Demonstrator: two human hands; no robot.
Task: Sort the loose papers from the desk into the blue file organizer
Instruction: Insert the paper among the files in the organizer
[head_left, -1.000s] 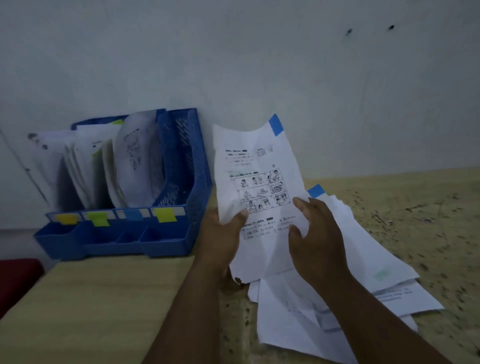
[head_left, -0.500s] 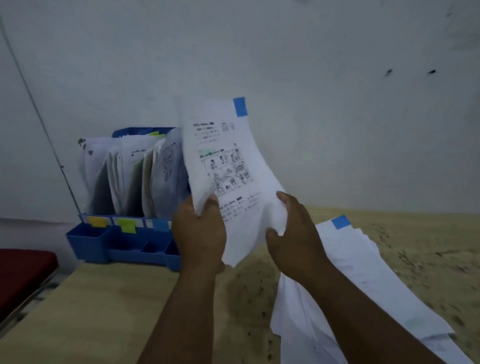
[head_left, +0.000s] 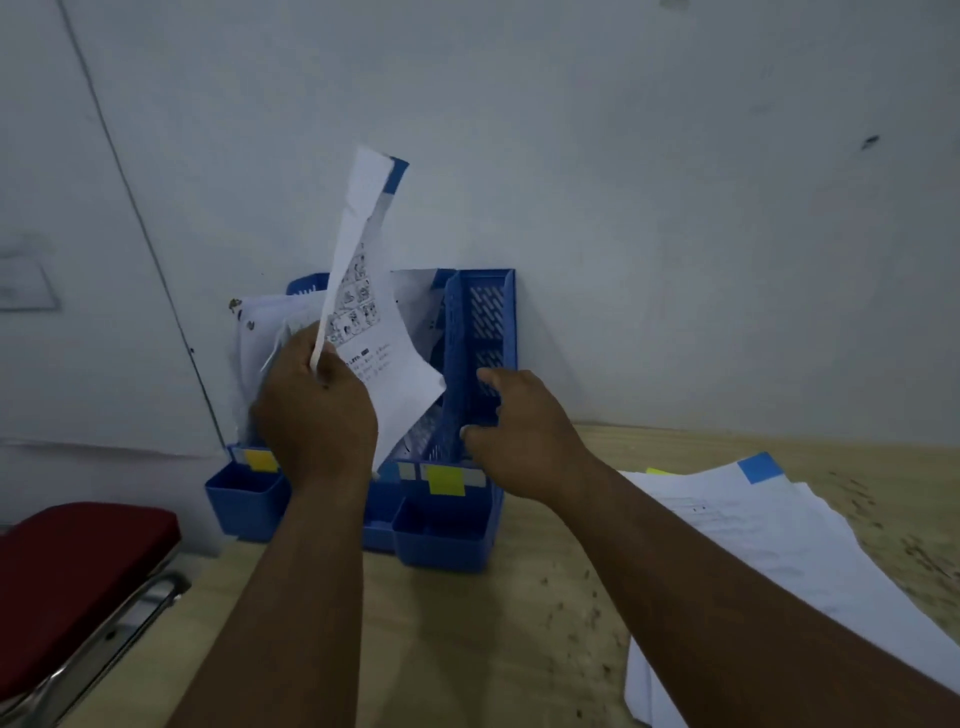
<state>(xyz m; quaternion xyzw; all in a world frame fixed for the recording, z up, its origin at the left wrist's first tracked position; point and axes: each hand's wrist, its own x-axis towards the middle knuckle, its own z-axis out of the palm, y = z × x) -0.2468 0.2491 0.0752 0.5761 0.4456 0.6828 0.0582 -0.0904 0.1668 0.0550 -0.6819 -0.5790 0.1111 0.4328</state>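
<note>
Blue-tabbed sheet (head_left: 363, 291), comic panels printed, text too small to read, pinched in left hand (head_left: 317, 415) above blue file organizer (head_left: 483, 332). Right hand (head_left: 519, 431) grips organizer's right divider. Yellow sticky labels (head_left: 445, 479) on front. Loose papers (head_left: 769, 540) on counter (head_left: 467, 639).

File organizer (head_left: 483, 332): blue moulded plastic, perforated walls, slight sheen. Held sheet (head_left: 384, 358): thin white printed paper, matt, creased. Paper pile (head_left: 769, 540): same matt stock. Desk (head_left: 467, 639): pale wood-look surface, speckled. Seat pad (head_left: 72, 566): red, matt; its frame (head_left: 150, 592): glossy metal.
</note>
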